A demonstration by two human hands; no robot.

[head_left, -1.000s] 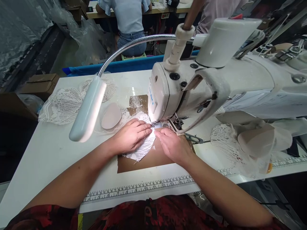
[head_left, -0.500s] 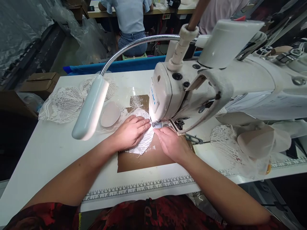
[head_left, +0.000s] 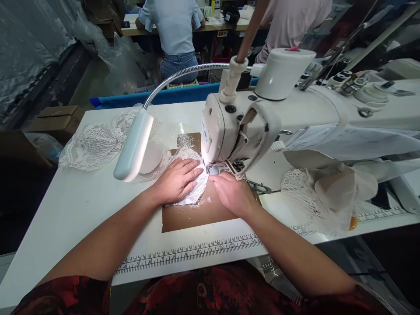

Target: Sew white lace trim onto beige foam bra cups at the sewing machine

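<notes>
My left hand (head_left: 178, 180) lies flat, fingers outstretched, on a white lace piece (head_left: 197, 192) beneath the sewing machine head (head_left: 216, 131). The lace reaches up to the presser foot (head_left: 213, 169), its edge lit by the lamp. On the other side, my right hand (head_left: 234, 194) rests with thumb and fingertips closed at the lace edge just in front of the foot. Its fingertips partly hide the pinched edge. A brown sheet (head_left: 197, 218) covers the table under the lace. Left of my left hand lies a pale moulded cup (head_left: 151, 157) on more lace.
A gooseneck lamp (head_left: 134, 146) hangs over the left of the white table (head_left: 82, 210). Lace pieces (head_left: 90, 146) lie at the back left. More lace with beige cups (head_left: 334, 188) lies at the right. A ruler strip (head_left: 197, 253) runs along the front edge. Other people sit beyond.
The camera view has shifted, so the machine and lamp appear displaced. The lace's lower edge sits slightly higher, closer to the foot. Both hands keep nearly the same pose.
</notes>
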